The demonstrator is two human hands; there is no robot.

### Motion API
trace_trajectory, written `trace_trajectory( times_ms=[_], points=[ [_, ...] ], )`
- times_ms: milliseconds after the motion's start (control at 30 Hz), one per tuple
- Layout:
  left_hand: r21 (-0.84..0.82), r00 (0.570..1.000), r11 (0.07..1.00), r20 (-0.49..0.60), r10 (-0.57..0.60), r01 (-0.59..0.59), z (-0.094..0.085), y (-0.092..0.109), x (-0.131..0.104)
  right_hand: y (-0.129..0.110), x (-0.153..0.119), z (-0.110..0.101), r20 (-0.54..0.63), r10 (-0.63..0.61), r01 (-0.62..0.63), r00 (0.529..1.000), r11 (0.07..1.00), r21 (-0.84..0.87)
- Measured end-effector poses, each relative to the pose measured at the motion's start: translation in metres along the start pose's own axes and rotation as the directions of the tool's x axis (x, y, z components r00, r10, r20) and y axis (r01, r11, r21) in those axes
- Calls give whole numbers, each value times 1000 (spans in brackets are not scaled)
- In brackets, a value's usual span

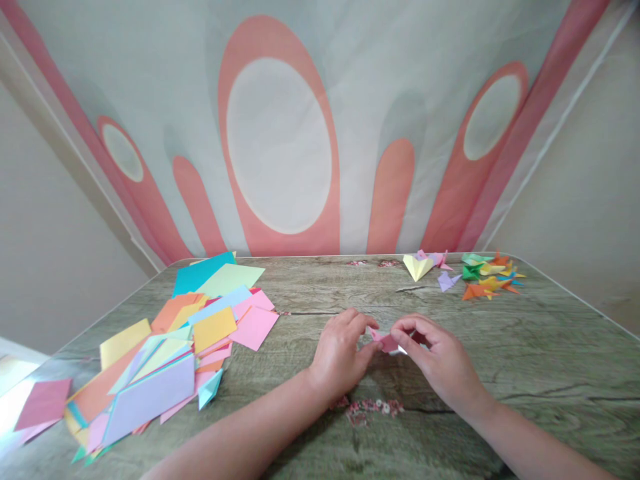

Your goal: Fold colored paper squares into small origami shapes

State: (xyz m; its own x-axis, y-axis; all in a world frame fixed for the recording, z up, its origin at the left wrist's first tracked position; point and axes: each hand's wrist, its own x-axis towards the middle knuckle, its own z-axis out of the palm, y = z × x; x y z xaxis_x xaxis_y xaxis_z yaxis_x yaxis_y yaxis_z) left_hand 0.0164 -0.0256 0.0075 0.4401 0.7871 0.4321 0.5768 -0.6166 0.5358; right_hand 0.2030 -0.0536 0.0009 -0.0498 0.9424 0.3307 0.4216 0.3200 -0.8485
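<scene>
Between my two hands, a small folded piece of pink paper (383,340) is held just above the wood-patterned table (320,427). My left hand (345,348) pinches its left side between thumb and fingers. On the other side, my right hand (434,357) has thumb and forefinger closed on the paper's right end. A white bit shows by the right fingertips. Fingers cover part of the paper, so its full folded shape is hidden.
A spread pile of coloured paper sheets (150,387) lies at the left. Toward the back right are several folded paper figures (487,273), a purple one (448,281) and a pale yellow folded paper (417,267). A printed backdrop (357,133) rises behind the table.
</scene>
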Motion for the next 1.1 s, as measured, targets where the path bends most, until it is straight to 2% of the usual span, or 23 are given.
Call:
trace_trajectory(
  times_ms=[133,233,333,433,567,700,800,933,1100],
  points=[
    [-179,993,977,16,-114,115,3,-1,2,9,0,0,-50,87,-83,995,994,77],
    [-331,978,921,37,-204,204,9,0,1,14,-1,2,-43,151,-143,988,980,139],
    [-402,963,877,52,-264,262,13,3,0,13,-2,4,-35,169,-162,985,976,149],
    [-393,967,885,42,-253,249,12,4,-1,8,-4,4,-35,134,-130,990,986,100],
    [-312,985,936,-5,-173,163,8,4,0,3,-4,4,-36,22,-22,999,1000,7],
    [-283,995,956,-33,-92,79,5,5,0,5,-2,4,-50,-87,85,995,995,-46],
    [-276,995,958,-42,-89,74,5,7,-1,8,-2,4,-65,-126,123,990,991,-43],
    [-306,992,947,-34,-118,102,4,9,-2,10,-2,5,-61,-104,104,993,995,0],
    [-322,988,936,-19,-156,141,7,6,-4,10,0,5,-8,59,-58,998,995,79]
  ],
)
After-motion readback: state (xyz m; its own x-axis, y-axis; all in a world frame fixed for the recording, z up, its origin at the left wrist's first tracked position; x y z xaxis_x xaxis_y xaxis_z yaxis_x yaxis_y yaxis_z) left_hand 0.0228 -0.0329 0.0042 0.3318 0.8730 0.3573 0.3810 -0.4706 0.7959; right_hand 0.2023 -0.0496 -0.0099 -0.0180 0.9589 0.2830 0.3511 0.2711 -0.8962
